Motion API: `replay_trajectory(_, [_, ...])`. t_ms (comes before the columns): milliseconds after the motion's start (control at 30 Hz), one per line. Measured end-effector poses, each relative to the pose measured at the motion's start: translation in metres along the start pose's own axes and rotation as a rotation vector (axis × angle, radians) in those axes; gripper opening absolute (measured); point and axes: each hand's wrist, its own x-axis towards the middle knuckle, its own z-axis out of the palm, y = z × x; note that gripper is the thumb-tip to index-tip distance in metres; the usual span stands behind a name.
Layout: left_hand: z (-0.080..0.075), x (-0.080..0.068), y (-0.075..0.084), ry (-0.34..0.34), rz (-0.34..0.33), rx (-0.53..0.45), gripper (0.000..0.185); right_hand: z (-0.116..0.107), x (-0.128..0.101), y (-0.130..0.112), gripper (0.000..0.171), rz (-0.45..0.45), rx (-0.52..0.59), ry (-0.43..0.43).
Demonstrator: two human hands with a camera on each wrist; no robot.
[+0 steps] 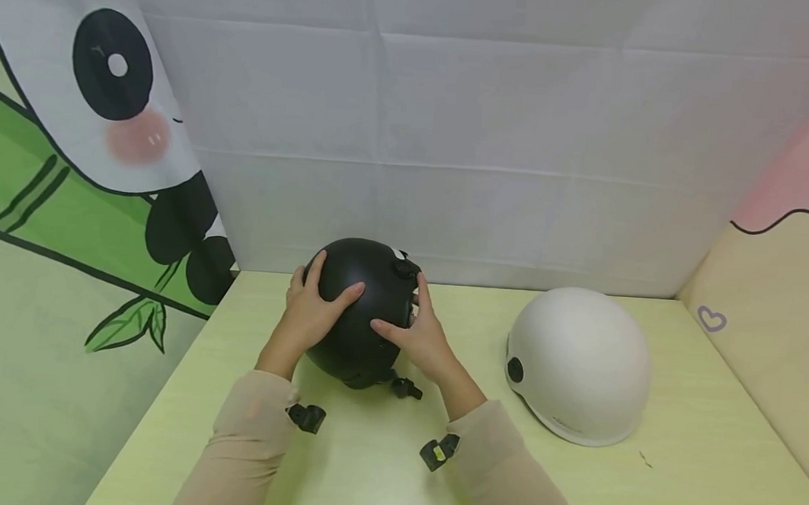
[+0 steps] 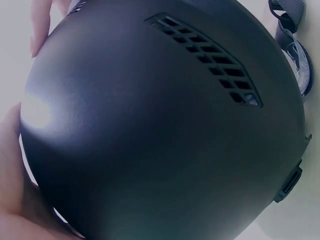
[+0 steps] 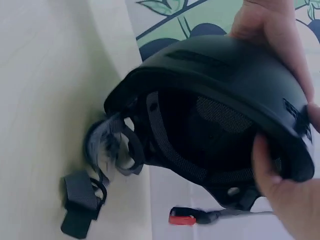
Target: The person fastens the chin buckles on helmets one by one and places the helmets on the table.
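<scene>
Both hands hold a black helmet (image 1: 367,311) near the back of the table, tilted with its open side toward the right. The left hand (image 1: 310,306) spreads over its left side, thumb across the shell. At the right rim is the right hand (image 1: 424,334), which grips the edge; in the right wrist view a digit (image 3: 264,160) reaches inside the opening. Dark padding (image 3: 225,115) lines the inside. A strap (image 3: 82,192) and a buckle with a red part (image 3: 182,219) hang loose. The left wrist view shows a slotted vent (image 2: 210,55). Whether the shell touches the table, I cannot tell.
A white helmet (image 1: 580,361) with a black round piece on its side sits on the right of the pale table (image 1: 366,464). A white cloth backdrop (image 1: 479,134) rises behind the table, and printed cartoon panels stand at both sides.
</scene>
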Motion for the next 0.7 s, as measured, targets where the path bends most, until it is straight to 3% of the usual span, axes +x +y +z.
replay_trajectory(267, [0.001, -0.001, -0.004, 0.007, -0.004, -0.027, 0.095, 0.004, 0.0, 0.001, 0.104, -0.037, 0.243, -0.067])
replay_trajectory(500, [0.007, -0.007, -0.011, -0.005, -0.028, -0.165, 0.093, 0.003, 0.001, -0.007, 0.099, -0.087, 0.262, -0.114])
replay_trajectory(700, [0.013, -0.012, -0.018, 0.023, -0.033, -0.25, 0.088, 0.006, 0.001, -0.012, 0.098, -0.103, 0.316, -0.163])
